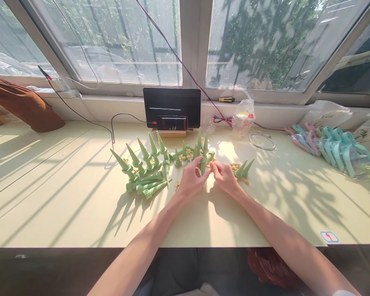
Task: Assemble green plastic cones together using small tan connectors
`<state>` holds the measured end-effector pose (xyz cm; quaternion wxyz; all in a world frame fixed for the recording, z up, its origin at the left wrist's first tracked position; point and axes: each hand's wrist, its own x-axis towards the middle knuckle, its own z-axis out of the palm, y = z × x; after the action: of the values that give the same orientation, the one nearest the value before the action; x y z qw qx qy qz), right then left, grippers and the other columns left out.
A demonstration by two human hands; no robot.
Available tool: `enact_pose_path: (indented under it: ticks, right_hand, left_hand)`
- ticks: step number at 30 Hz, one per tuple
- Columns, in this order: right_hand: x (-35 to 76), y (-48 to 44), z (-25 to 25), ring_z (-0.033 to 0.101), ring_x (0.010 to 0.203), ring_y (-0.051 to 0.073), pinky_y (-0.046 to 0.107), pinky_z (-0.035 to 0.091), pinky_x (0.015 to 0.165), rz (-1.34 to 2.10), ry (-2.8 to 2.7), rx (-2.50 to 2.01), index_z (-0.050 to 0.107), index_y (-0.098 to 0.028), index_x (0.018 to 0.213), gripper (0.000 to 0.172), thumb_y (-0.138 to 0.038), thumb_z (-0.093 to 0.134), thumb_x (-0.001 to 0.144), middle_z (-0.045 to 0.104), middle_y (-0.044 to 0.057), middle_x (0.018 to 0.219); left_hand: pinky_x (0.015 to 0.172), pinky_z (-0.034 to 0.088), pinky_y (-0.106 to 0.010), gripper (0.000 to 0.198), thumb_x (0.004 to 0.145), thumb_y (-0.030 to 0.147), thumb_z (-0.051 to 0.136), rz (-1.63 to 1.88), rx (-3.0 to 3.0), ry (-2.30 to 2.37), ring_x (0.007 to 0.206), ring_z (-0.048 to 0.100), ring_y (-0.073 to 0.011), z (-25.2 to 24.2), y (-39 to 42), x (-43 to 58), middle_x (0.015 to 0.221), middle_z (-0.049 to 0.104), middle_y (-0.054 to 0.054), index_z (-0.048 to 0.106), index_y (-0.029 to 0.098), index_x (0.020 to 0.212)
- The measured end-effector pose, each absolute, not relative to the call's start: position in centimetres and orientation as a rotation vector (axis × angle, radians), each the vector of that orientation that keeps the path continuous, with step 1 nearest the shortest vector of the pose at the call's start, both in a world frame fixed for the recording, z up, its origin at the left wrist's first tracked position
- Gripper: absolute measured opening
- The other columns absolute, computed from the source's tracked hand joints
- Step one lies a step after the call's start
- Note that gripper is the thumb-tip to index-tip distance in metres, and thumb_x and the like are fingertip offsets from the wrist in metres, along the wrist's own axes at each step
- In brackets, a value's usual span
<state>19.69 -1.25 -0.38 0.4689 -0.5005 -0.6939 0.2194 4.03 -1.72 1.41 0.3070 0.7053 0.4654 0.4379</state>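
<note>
My left hand (191, 179) is curled with thumb and fingers around a green plastic watering spike (202, 167), which is partly hidden by the fingers. Close against it, my right hand (225, 177) is closed in a pinch beside the spike. A speck of yellow shows near its fingertips, but what they grip is too small to make out. Beyond the hands stand more green spikes (199, 139), with small yellow plastic pieces (189, 153) scattered among them. Left of my hands is a row of upright spikes (146, 154), and several green tubes (152, 189) lie in front of it.
Two short spikes (245, 168) stand to the right. A black tablet (172, 102) leans at the back with a phone (172, 123) before it. Bagged pastel plastic items (342, 148), a coiled cable (262, 141), a wrapped cup (243, 119) and a brown bag (27, 105) line the desk's back.
</note>
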Motion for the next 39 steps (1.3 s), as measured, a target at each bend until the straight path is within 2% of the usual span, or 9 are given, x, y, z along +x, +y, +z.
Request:
enact_pose_path:
  ticks: [13,18,23,27,39]
  right_hand:
    - [19.71,-0.68,-1.24,0.035,0.05,0.011,0.027,0.027,0.051,0.528,-1.703,-1.284,0.039,-0.02,0.057,0.053,-0.05,0.033,0.101,0.041,-0.002,0.052]
    - [19.63,-0.84,-0.97,0.039,0.051,0.012,0.027,0.029,0.052,0.576,-1.702,-1.273,0.04,-0.02,0.059,0.049,-0.047,0.035,0.1,0.044,-0.002,0.054]
    - [19.51,-1.26,-0.52,0.038,0.051,0.011,0.026,0.029,0.052,0.628,-1.732,-1.264,0.044,-0.021,0.068,0.036,-0.04,0.042,0.099,0.044,-0.004,0.056]
    - [19.6,-1.23,-0.7,0.033,0.05,0.011,0.027,0.027,0.052,0.595,-1.744,-1.253,0.038,-0.021,0.065,0.038,-0.039,0.041,0.098,0.037,-0.005,0.055]
    - [19.89,-0.86,-1.0,0.032,0.053,0.012,0.027,0.026,0.052,0.556,-1.775,-1.243,0.031,-0.021,0.061,0.046,-0.045,0.035,0.099,0.035,-0.003,0.055]
  left_hand:
    - [0.053,0.041,-0.023,0.043,0.081,0.031,0.064,1.133,1.857,1.223,0.044,0.049,-0.007,1.32,-1.74,4.11,0.07,0.052,0.006,0.057,0.02,0.122]
    - [0.052,0.041,-0.023,0.042,0.08,0.032,0.065,1.138,1.823,1.244,0.044,0.047,-0.0063,1.39,-1.63,4.1,0.073,0.052,0.006,0.058,0.021,0.12]
    - [0.05,0.041,-0.023,0.044,0.081,0.04,0.066,1.135,1.733,1.265,0.043,0.047,-0.0056,1.54,-1.54,4.0,0.077,0.054,0.004,0.059,0.021,0.119]
    - [0.05,0.041,-0.023,0.044,0.08,0.04,0.066,1.123,1.721,1.253,0.043,0.049,-0.0057,1.52,-1.55,3.91,0.078,0.055,0.004,0.059,0.021,0.12]
    - [0.046,0.038,-0.022,0.044,0.081,0.036,0.064,1.138,1.773,1.205,0.042,0.047,-0.0059,1.44,-1.73,4.06,0.075,0.054,0.005,0.057,0.021,0.122]
